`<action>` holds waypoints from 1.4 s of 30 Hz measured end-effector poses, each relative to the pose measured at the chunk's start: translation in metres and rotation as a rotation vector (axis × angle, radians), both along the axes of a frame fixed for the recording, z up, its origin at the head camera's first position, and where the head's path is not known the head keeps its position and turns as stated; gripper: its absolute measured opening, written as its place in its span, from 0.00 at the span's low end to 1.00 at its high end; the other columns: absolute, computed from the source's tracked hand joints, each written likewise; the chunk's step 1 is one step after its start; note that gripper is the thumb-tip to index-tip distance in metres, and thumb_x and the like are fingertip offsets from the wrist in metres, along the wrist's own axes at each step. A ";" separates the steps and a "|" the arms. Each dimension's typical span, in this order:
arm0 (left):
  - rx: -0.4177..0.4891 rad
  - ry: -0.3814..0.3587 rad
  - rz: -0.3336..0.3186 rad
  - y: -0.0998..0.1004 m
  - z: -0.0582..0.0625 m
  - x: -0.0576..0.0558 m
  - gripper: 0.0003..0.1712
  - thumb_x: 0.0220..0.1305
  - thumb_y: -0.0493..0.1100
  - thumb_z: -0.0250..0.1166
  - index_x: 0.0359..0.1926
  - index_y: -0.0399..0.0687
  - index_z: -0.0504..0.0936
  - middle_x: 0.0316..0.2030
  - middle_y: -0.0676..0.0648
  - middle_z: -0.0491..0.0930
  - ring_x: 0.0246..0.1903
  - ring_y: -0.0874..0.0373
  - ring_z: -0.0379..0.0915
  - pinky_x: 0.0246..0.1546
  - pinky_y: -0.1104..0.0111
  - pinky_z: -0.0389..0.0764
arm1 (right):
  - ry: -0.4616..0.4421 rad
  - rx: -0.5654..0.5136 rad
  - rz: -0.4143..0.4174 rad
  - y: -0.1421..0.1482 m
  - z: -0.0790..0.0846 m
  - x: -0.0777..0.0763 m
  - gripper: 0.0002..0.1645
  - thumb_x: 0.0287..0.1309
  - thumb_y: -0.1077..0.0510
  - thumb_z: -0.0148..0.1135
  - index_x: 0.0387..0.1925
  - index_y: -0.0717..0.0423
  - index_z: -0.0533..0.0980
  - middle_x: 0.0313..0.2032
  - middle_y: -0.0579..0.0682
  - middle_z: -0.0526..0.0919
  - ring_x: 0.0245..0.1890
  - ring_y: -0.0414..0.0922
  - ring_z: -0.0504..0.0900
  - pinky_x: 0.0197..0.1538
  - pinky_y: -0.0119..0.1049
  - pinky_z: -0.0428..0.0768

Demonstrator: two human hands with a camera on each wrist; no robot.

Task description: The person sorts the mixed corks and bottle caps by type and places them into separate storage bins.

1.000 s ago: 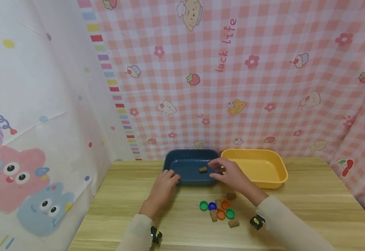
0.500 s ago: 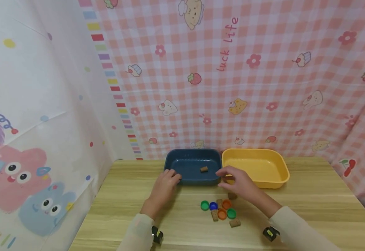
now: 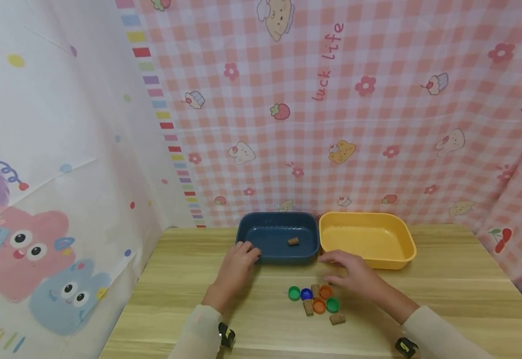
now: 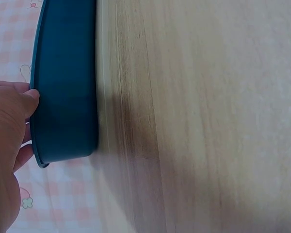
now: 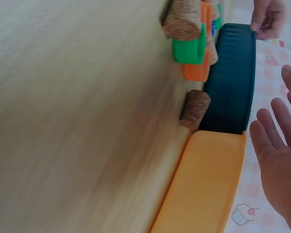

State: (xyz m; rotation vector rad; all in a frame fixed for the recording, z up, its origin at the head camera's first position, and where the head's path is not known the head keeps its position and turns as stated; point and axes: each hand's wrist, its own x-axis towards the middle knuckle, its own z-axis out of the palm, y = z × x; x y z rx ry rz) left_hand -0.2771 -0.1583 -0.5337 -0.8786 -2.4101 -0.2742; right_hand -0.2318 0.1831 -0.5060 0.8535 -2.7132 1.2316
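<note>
My left hand (image 3: 236, 264) grips the near left rim of the dark blue tray (image 3: 265, 244); the left wrist view shows its thumb (image 4: 33, 94) over the rim. A single cork (image 3: 293, 242) lies inside this tray. My right hand (image 3: 355, 274) hovers with fingers spread and nothing in them, in front of where the two trays meet. Below it on the table is a cork (image 5: 196, 109), mostly hidden by the hand in the head view. Nearby sit green (image 3: 294, 292), blue (image 3: 306, 294) and orange (image 3: 319, 305) bottle caps, with several corks (image 3: 338, 318) among them.
A yellow tray (image 3: 364, 244) stands right of the blue one, their ends side by side. Both trays are at the back of the wooden table (image 3: 166, 299), against a pink checked cloth (image 3: 364, 129). A white patterned cloth (image 3: 86, 149) hangs at the left.
My right hand has drawn back from over the blue tray toward the loose caps and corks, and down. My left hand has stayed on the tray rim.
</note>
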 end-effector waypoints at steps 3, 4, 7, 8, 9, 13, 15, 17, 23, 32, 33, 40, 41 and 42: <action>0.005 -0.008 0.004 0.001 0.000 0.000 0.04 0.64 0.39 0.64 0.39 0.51 0.84 0.32 0.51 0.77 0.31 0.54 0.69 0.32 0.65 0.70 | -0.010 0.028 -0.011 0.004 -0.003 0.003 0.25 0.52 0.54 0.72 0.53 0.42 0.77 0.52 0.45 0.82 0.53 0.47 0.81 0.53 0.43 0.80; 0.005 -0.008 0.005 0.001 0.000 -0.001 0.04 0.64 0.39 0.64 0.39 0.51 0.84 0.31 0.51 0.77 0.30 0.54 0.69 0.32 0.65 0.70 | -0.018 0.038 -0.015 0.006 -0.005 0.004 0.25 0.52 0.55 0.72 0.53 0.42 0.77 0.52 0.44 0.82 0.53 0.47 0.81 0.53 0.42 0.80; 0.006 -0.010 0.007 0.001 0.000 -0.001 0.04 0.64 0.39 0.64 0.39 0.51 0.84 0.31 0.51 0.77 0.31 0.55 0.69 0.32 0.65 0.69 | -0.039 0.074 -0.020 0.010 -0.008 0.006 0.26 0.52 0.56 0.72 0.54 0.42 0.76 0.53 0.42 0.81 0.54 0.45 0.80 0.53 0.40 0.80; 0.004 -0.010 0.007 0.001 0.000 -0.001 0.04 0.65 0.39 0.63 0.39 0.51 0.84 0.32 0.51 0.77 0.31 0.55 0.69 0.32 0.65 0.69 | -0.043 0.080 -0.021 0.011 -0.010 0.007 0.27 0.51 0.57 0.72 0.54 0.42 0.76 0.53 0.42 0.81 0.54 0.45 0.80 0.53 0.40 0.80; 0.004 -0.011 0.007 0.001 0.000 -0.001 0.04 0.65 0.39 0.63 0.39 0.51 0.84 0.32 0.51 0.77 0.31 0.55 0.69 0.32 0.65 0.69 | -0.040 0.093 -0.019 0.013 -0.011 0.007 0.27 0.51 0.58 0.72 0.54 0.43 0.76 0.53 0.42 0.81 0.54 0.45 0.80 0.53 0.40 0.80; 0.009 -0.011 0.006 0.001 0.000 -0.001 0.05 0.65 0.39 0.63 0.39 0.51 0.84 0.33 0.51 0.77 0.32 0.54 0.69 0.33 0.65 0.70 | -0.019 0.154 -0.017 0.016 -0.017 0.007 0.29 0.50 0.57 0.73 0.56 0.47 0.76 0.54 0.44 0.81 0.55 0.46 0.79 0.53 0.42 0.80; 0.008 -0.006 0.009 0.001 0.000 -0.001 0.05 0.64 0.39 0.63 0.39 0.51 0.84 0.33 0.52 0.77 0.32 0.54 0.69 0.33 0.65 0.71 | -0.011 0.184 -0.012 0.016 -0.019 0.006 0.29 0.49 0.57 0.73 0.56 0.50 0.76 0.54 0.44 0.81 0.55 0.46 0.79 0.54 0.44 0.79; 0.009 0.001 0.006 0.000 -0.001 -0.001 0.04 0.64 0.39 0.64 0.39 0.51 0.84 0.32 0.51 0.77 0.31 0.55 0.69 0.33 0.65 0.71 | -0.006 0.213 -0.008 0.017 -0.021 0.006 0.29 0.49 0.56 0.73 0.55 0.51 0.76 0.53 0.44 0.81 0.55 0.46 0.79 0.55 0.45 0.78; 0.015 0.035 -0.010 0.000 -0.003 -0.002 0.04 0.62 0.38 0.66 0.38 0.50 0.84 0.31 0.51 0.77 0.30 0.55 0.69 0.32 0.65 0.70 | -0.013 0.256 -0.011 0.017 -0.026 0.002 0.27 0.51 0.56 0.72 0.54 0.50 0.76 0.51 0.43 0.80 0.52 0.42 0.79 0.55 0.43 0.78; 0.002 -0.013 0.011 0.000 0.000 0.000 0.05 0.65 0.39 0.63 0.40 0.51 0.84 0.33 0.52 0.77 0.32 0.55 0.69 0.35 0.65 0.71 | -0.038 0.261 -0.006 0.013 -0.032 -0.005 0.23 0.52 0.56 0.71 0.51 0.51 0.77 0.45 0.42 0.80 0.45 0.39 0.79 0.50 0.37 0.80; 0.000 -0.023 0.015 0.000 0.000 0.000 0.06 0.65 0.39 0.62 0.40 0.51 0.84 0.33 0.52 0.77 0.33 0.55 0.69 0.35 0.65 0.71 | -0.035 0.263 -0.005 0.013 -0.033 -0.005 0.22 0.52 0.56 0.71 0.50 0.51 0.78 0.44 0.42 0.80 0.44 0.39 0.79 0.49 0.37 0.80; -0.001 -0.042 0.021 0.000 0.001 0.001 0.06 0.66 0.39 0.62 0.40 0.51 0.84 0.34 0.51 0.78 0.33 0.55 0.69 0.35 0.65 0.71 | 0.003 0.298 -0.034 0.010 -0.042 -0.008 0.18 0.52 0.55 0.72 0.46 0.47 0.79 0.40 0.38 0.78 0.39 0.34 0.75 0.46 0.33 0.79; 0.000 -0.042 0.022 0.000 0.001 0.001 0.06 0.66 0.39 0.62 0.40 0.51 0.84 0.34 0.51 0.78 0.33 0.55 0.69 0.35 0.65 0.70 | 0.006 0.298 -0.038 0.009 -0.043 -0.009 0.17 0.52 0.56 0.72 0.45 0.47 0.79 0.39 0.38 0.78 0.39 0.34 0.75 0.46 0.34 0.79; 0.002 -0.042 0.022 0.000 0.001 0.002 0.06 0.65 0.38 0.62 0.40 0.50 0.84 0.34 0.51 0.78 0.33 0.55 0.69 0.35 0.65 0.70 | 0.007 0.300 -0.040 0.009 -0.044 -0.009 0.17 0.52 0.56 0.72 0.45 0.47 0.80 0.39 0.38 0.78 0.39 0.34 0.75 0.46 0.34 0.79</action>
